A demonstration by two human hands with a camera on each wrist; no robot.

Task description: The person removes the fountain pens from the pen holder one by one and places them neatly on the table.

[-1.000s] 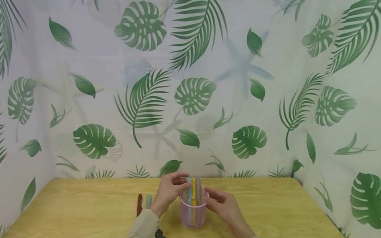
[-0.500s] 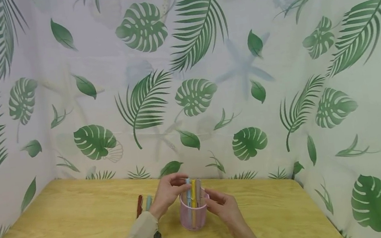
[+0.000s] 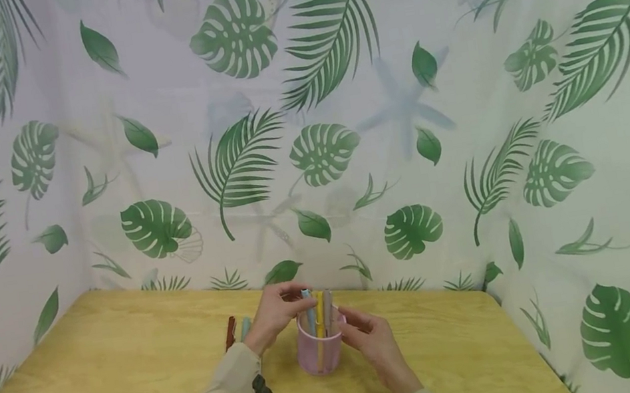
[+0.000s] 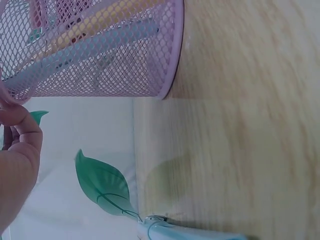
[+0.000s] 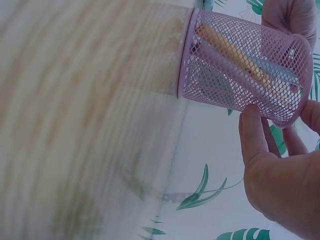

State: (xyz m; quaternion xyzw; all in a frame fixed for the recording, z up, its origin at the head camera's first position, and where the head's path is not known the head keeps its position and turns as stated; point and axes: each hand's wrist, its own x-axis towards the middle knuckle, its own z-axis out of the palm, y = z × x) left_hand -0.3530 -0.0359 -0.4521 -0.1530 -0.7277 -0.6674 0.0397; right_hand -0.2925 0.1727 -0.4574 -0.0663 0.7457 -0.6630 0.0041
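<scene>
A pink mesh pen holder (image 3: 320, 355) stands upright on the table, with a yellow pen (image 3: 320, 316), a grey pen (image 3: 328, 312) and a light blue pen (image 3: 310, 314) in it. My left hand (image 3: 274, 315) is at its left rim, thumb and fingers about the top of the light blue pen. Through the mesh in the left wrist view, that pen (image 4: 100, 42) leans with its lower end near the base. My right hand (image 3: 373, 343) grips the holder's right side; in the right wrist view its fingers (image 5: 253, 127) press on the mesh close to the rim.
To the left of the holder, a dark red pen (image 3: 229, 334) and a teal pen (image 3: 245, 328) lie on the wooden table (image 3: 118, 385), partly behind the left forearm. A leaf-printed cloth wall (image 3: 342, 219) rises behind the table.
The light blue pen's top has shifted slightly left within the holder, along with my left hand. The right hand stays at the holder. The camera view has tilted slightly.
</scene>
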